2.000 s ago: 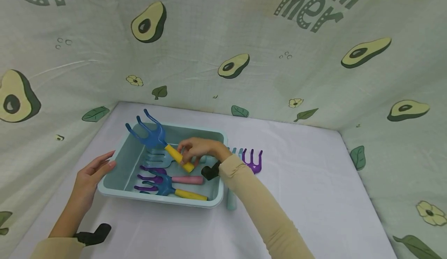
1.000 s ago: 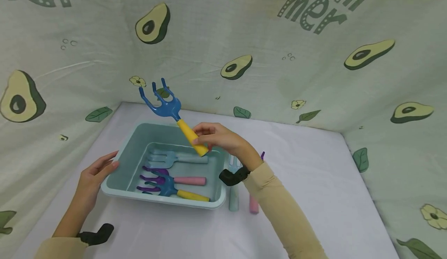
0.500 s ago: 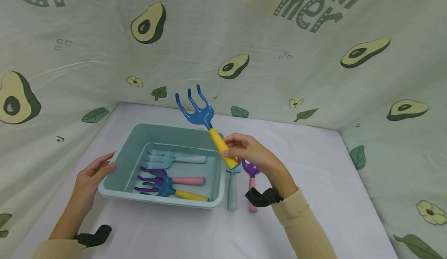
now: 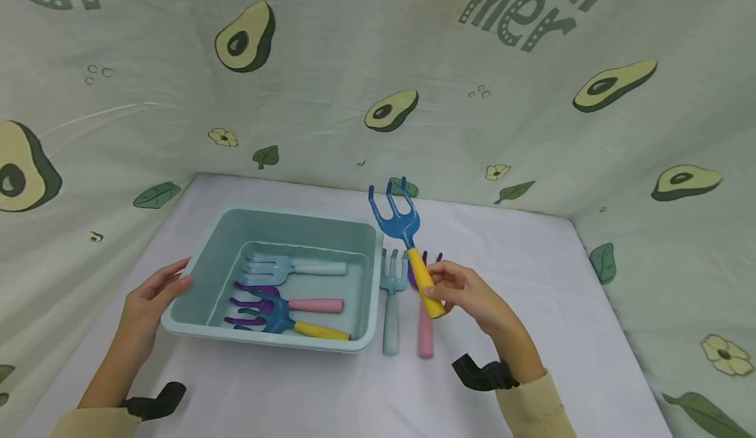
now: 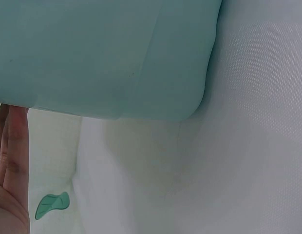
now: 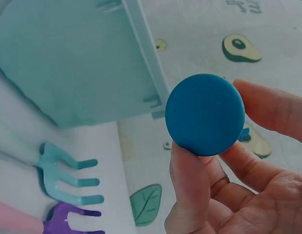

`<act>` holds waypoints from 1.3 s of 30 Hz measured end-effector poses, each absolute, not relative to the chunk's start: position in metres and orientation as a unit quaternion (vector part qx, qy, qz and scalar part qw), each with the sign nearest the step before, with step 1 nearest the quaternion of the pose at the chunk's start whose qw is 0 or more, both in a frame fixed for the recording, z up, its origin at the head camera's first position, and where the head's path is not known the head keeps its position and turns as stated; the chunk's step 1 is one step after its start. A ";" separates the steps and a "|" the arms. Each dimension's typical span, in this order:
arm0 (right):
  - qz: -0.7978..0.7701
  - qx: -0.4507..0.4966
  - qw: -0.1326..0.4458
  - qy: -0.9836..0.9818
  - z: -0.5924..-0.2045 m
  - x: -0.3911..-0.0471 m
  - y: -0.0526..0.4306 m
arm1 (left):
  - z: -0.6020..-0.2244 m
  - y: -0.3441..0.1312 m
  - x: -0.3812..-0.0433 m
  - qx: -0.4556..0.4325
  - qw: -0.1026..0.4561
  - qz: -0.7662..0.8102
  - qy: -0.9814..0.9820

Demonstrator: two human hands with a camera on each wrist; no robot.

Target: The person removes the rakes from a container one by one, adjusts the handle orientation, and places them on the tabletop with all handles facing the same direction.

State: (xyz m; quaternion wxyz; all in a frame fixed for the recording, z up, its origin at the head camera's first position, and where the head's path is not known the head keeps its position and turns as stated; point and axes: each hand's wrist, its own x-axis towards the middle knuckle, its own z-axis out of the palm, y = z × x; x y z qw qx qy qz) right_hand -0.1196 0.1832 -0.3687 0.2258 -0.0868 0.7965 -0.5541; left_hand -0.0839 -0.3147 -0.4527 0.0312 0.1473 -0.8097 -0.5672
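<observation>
My right hand (image 4: 469, 293) pinches the yellow handle of a blue toy garden fork (image 4: 401, 224) between thumb and fingers. Its prongs point up and away, above the table right of the pale green plastic tub (image 4: 304, 220). The right wrist view meets the handle end-on, as a round blue end face (image 6: 204, 114). At the tub's left side, my left hand (image 4: 150, 300) touches the rim with fairly straight fingers. Inside the tub lie a light blue fork (image 4: 274, 269), a purple fork with a pink handle (image 4: 315, 305) and another blue fork with a yellow handle (image 4: 321, 330).
Just right of the tub, a light blue fork (image 4: 391, 320) lies on the white tablecloth (image 4: 520, 333). Beside it is a purple fork with a pink handle (image 4: 425, 339), partly behind the held fork. An avocado-print cloth (image 4: 331, 64) hangs behind.
My right hand has lifted the blue fork from over the tub, carried it right across the rim, and lowered it near the two forks outside. My left hand stays at the tub.
</observation>
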 end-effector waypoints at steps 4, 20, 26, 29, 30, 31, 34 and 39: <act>-0.554 -0.036 0.217 0.803 -0.381 -0.108 0.197 | -0.437 -0.304 -0.080 0.147 0.035 -0.558 -0.816; -0.533 0.152 0.185 0.811 -0.427 -0.077 0.227 | -0.444 -0.309 -0.082 0.148 0.031 -0.562 -0.813; -0.516 0.186 0.180 0.817 -0.441 -0.072 0.232 | -0.429 -0.300 -0.078 0.143 0.035 -0.554 -0.820; -0.510 0.196 0.179 0.818 -0.447 -0.071 0.234 | -0.428 -0.298 -0.077 0.147 0.033 -0.551 -0.821; -0.509 0.198 0.180 0.818 -0.449 -0.071 0.234 | -0.428 -0.298 -0.077 0.148 0.033 -0.551 -0.820; -0.508 0.200 0.180 0.818 -0.450 -0.070 0.235 | -0.428 -0.298 -0.077 0.149 0.032 -0.550 -0.821; -0.506 0.203 0.181 0.818 -0.455 -0.069 0.236 | -0.428 -0.298 -0.077 0.155 0.029 -0.541 -0.826; -0.510 0.210 0.175 0.815 -0.462 -0.068 0.238 | -0.428 -0.297 -0.078 0.160 0.027 -0.539 -0.826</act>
